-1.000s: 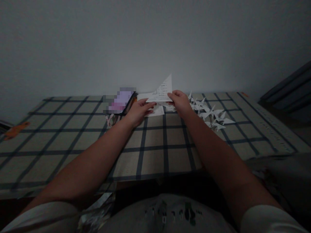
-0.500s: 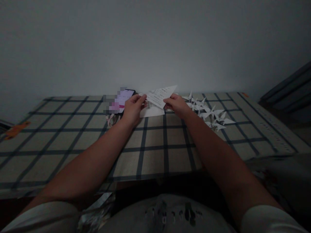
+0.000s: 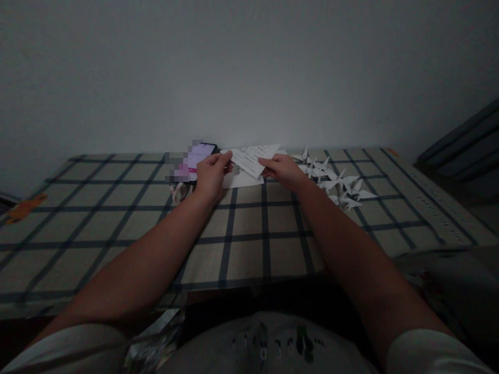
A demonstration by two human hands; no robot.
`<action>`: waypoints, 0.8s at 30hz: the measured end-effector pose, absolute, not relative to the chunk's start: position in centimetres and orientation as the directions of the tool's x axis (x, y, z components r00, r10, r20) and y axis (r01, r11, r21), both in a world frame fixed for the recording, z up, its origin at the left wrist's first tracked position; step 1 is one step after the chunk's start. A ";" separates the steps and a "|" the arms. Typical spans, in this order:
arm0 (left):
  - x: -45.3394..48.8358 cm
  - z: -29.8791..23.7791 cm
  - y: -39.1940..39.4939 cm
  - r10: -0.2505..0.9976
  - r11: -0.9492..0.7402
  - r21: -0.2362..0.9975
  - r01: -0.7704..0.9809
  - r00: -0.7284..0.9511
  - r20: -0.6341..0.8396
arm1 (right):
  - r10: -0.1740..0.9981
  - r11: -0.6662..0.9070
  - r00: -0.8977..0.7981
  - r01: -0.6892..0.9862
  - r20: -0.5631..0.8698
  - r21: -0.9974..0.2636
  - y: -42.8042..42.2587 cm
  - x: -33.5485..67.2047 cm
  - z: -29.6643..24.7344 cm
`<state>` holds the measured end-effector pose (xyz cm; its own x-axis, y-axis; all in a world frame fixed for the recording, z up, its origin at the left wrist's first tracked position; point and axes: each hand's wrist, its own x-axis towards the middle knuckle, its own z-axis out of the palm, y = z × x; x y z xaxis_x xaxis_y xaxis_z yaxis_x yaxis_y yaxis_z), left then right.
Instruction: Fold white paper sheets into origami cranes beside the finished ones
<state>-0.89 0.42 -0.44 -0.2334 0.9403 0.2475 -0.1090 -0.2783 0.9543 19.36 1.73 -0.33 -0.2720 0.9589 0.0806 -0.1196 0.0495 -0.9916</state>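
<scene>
— What's the biggest thing here?
— The table with the checked cloth (image 3: 247, 221). A bunch of white pointy paper shapes (image 3: 345, 189) sits on its right side.
— And the hands?
— The left hand (image 3: 211, 172) and the right hand (image 3: 287, 170) are near the far edge. Between them is the printed paper (image 3: 253, 157), over a flat white sheet (image 3: 244, 181). I can't tell if the two touch.
— Are they holding it tight?
— The right thumb and fingers pinch its near right edge. The left ones look like they pinch its left corner.
— How do you do this bit well?
— I think you hold just the edges, softly, so it doesn't crumple. Keep both hands level and match the sides neatly before pressing any crease.
— Which way does it point?
— It looks like a triangle. Its long side goes almost left to right, tipping a little toward the wall on the right. One sharp corner points far and right. The smallest bit, the near corner, points back to the person.
</scene>
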 end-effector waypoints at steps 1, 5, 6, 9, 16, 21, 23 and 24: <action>-0.9 -0.5 0.5 0.937 -0.283 0.953 -0.104 -0.243 0.252 | 0.956 0.044 -0.284 -0.118 0.076 -0.992 1.7 19.4 -0.3; -1.0 -0.3 0.6 0.933 -0.302 0.943 -0.142 -0.247 0.262 | 0.945 0.024 -0.319 -0.137 0.067 -0.990 1.5 19.5 -0.2; -1.0 -0.2 0.6 0.933 -0.307 0.938 -0.160 -0.245 0.264 | 0.945 0.018 -0.321 -0.145 0.064 -0.989 1.4 19.5 -0.1; -1.0 0.0 0.6 0.933 -0.316 0.931 -0.184 -0.241 0.269 | 0.948 0.000 -0.316 -0.152 0.048 -0.988 1.3 19.5 0.0; -1.1 -0.1 0.6 0.940 -0.287 0.939 -0.188 -0.247 0.237 | 0.954 0.035 -0.288 -0.161 0.080 -0.986 1.9 19.8 -0.6; -0.9 -0.1 0.2 0.975 -0.209 0.965 -0.160 -0.114 0.192 | 0.949 0.115 -0.287 -0.066 0.130 -0.991 1.8 19.7 -0.7; -0.9 -0.1 0.1 0.979 -0.200 0.971 -0.129 -0.071 0.193 | 0.947 0.126 -0.296 -0.022 0.127 -0.992 1.7 19.7 -0.6; -0.9 -0.1 0.0 0.977 -0.208 0.972 -0.110 -0.067 0.202 | 0.946 0.129 -0.298 -0.011 0.127 -0.992 1.7 19.7 -0.6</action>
